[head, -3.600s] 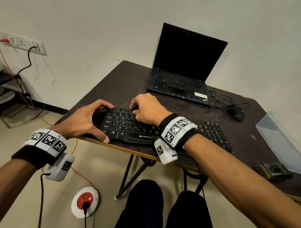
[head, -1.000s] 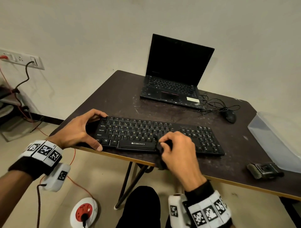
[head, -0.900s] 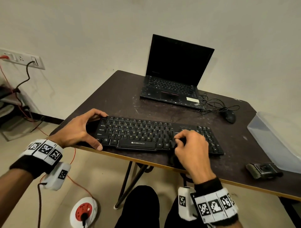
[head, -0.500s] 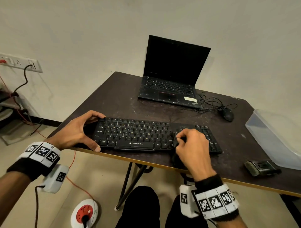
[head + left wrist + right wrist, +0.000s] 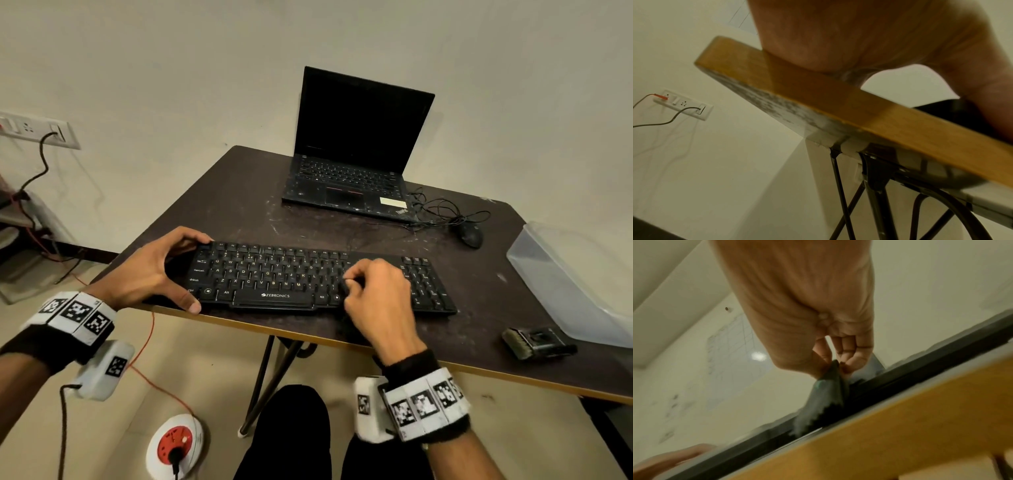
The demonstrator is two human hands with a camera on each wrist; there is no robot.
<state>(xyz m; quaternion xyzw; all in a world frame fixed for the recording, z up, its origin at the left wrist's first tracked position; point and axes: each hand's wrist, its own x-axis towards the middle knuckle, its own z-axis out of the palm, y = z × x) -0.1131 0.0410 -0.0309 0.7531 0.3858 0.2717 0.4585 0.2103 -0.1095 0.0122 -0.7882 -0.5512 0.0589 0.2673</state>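
Right hand pinched bunched cloth, centre-right of frame: soft, limp, light. Keyboard rigid, light, likely slide-prone; left hand gripped its left end on surface.

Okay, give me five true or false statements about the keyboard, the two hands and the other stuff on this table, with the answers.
1. The left hand grips the left end of the keyboard. True.
2. The right hand pinches a dark cloth. True.
3. The laptop is closed. False: it stands open, its screen dark.
4. The mouse lies left of the laptop. False: it lies to its right.
5. The keyboard rests on the table. True.
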